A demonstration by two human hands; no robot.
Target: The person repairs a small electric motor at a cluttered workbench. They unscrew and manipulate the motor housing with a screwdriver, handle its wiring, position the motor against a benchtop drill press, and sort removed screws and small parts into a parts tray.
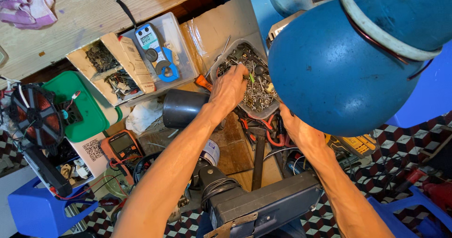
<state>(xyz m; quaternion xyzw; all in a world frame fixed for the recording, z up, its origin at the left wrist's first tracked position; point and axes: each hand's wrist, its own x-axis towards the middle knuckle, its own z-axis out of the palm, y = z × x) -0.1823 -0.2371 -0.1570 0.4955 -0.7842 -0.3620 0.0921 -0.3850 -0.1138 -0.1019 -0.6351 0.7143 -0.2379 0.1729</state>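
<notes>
Seen from above, the left hand reaches into a clear plastic tray heaped with screws and small metal parts, its fingers curled down among them — whether it grips one cannot be told. The right hand lies just beside the tray's near corner, its fingers hidden under a big blue motor housing, so its grip cannot be told. To the left, an open cardboard box holds dark small parts, and a clear tub holds a blue clamp meter.

The wooden tabletop carries a pink cloth; the checkered floor holds a blue stool.
</notes>
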